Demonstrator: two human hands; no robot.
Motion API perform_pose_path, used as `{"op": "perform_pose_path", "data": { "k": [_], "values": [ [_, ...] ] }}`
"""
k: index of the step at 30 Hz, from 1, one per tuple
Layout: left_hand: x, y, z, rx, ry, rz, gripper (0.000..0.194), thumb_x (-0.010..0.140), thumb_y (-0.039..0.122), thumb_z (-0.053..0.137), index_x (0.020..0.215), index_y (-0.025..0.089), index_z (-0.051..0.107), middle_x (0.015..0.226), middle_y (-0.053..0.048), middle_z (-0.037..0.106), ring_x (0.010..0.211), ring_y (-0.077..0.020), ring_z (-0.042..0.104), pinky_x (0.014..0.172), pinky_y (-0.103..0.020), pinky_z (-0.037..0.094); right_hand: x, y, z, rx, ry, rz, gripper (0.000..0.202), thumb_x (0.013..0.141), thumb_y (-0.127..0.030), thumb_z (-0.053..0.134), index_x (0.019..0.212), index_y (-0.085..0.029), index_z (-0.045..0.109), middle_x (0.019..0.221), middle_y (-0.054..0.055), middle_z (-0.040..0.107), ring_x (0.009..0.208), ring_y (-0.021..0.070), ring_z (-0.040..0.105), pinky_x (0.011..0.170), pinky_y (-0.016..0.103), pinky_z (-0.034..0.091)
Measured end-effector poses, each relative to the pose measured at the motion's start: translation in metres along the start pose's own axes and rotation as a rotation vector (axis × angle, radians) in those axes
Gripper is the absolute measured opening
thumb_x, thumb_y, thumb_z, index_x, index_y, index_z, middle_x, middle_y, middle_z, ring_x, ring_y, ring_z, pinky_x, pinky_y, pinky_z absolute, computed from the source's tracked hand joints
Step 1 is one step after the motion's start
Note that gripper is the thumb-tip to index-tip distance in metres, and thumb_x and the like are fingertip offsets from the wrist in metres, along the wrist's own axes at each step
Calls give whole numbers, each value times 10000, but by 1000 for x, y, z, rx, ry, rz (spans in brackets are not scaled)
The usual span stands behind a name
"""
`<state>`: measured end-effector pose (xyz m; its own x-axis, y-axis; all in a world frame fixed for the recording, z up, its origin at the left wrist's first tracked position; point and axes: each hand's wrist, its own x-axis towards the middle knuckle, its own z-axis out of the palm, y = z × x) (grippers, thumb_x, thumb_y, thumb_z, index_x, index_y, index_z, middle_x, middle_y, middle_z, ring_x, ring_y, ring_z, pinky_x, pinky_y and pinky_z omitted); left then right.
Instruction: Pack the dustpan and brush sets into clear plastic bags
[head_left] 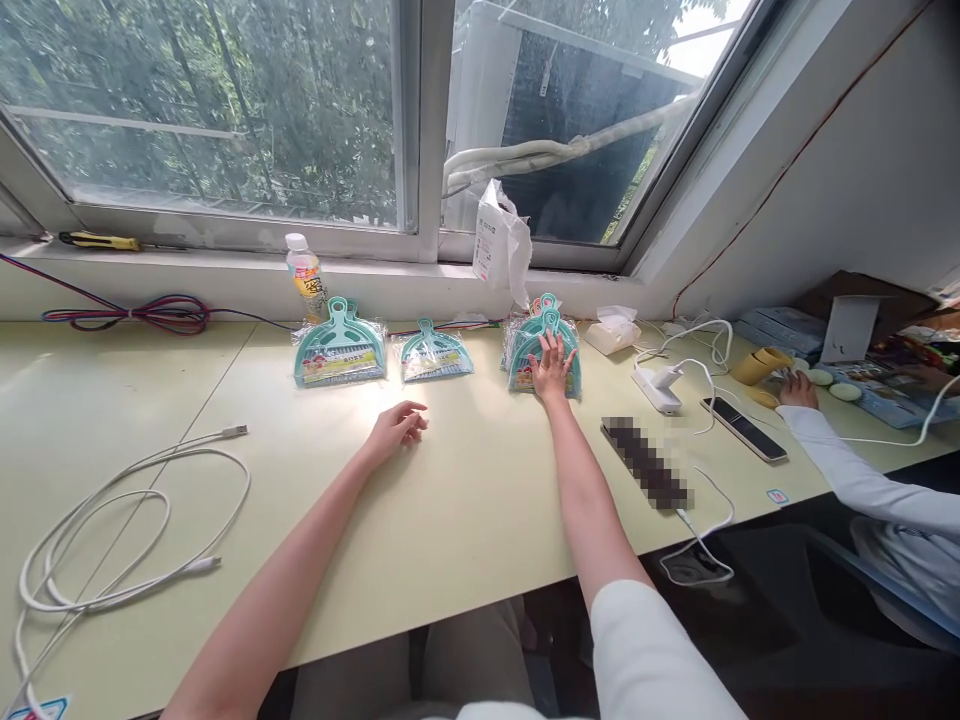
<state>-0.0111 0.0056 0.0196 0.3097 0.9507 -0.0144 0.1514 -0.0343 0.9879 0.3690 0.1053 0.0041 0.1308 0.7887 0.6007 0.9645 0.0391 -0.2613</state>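
Observation:
My right hand [551, 372] reaches forward with fingers spread over a pile of teal mini dustpan sets [523, 372] in clear wrappers. Its fingertips lie on the front packet without closing round it. On the table nearer to me is my left hand [397, 428], fingers loosely bent and a little apart, holding nothing. Beyond it lies a smaller wrapped teal dustpan set [435, 358]. Further left, another wrapped teal dustpan set [341, 352], or a small stack of them, leans at the back of the table; how many it holds I cannot tell.
A bottle [306, 280] stands behind the left dustpans, near bundled cords [169, 314]. White cable [142, 465] coils at left. To the right are a tissue pack [613, 330], power strip [656, 388], blurred phone-shaped object [646, 465] and phone [745, 430]. A co-worker's hand [798, 390] works further right.

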Motion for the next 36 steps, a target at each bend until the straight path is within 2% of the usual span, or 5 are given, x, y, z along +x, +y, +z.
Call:
{"op": "perform_pose_path", "data": {
  "k": [9,15,24,30,36],
  "values": [
    [1,0,-2,-7,-21,-28,458,831,518,582,1106,153,614,876,-73,667,640,-155,642,540,-273,469,21,13,14,-12,41,-63,563,1025,-474,212,1509,-205,312,1613,105,284,1538,247,70,1211,643,-9],
    [2,0,-2,-5,-16,-36,446,838,513,575,1100,153,610,872,-68,655,633,-155,643,525,-265,469,33,22,19,-24,15,-92,565,1025,-473,210,1518,-209,293,1620,98,269,1539,237,65,1218,630,-2],
    [3,-1,-4,-8,-13,-52,429,845,510,548,1089,161,602,840,-48,644,598,-145,634,559,-292,513,61,21,49,-6,69,-97,560,1025,-455,214,1505,-182,307,1604,114,305,1538,242,86,1210,654,-1],
    [4,1,-5,-22,-11,-57,430,837,516,560,1078,163,603,839,-48,643,585,-146,634,556,-299,521,62,19,46,15,96,-94,521,1019,-437,235,1465,-202,364,1569,135,361,1514,267,183,1193,678,59],
    [3,4,-4,-30,-5,-66,408,836,490,555,1069,159,603,829,-50,645,585,-145,632,566,-308,536,54,16,41,92,217,-78,467,1018,-424,233,1332,-210,505,1431,130,533,1409,253,388,1207,624,123]
  ]
}}
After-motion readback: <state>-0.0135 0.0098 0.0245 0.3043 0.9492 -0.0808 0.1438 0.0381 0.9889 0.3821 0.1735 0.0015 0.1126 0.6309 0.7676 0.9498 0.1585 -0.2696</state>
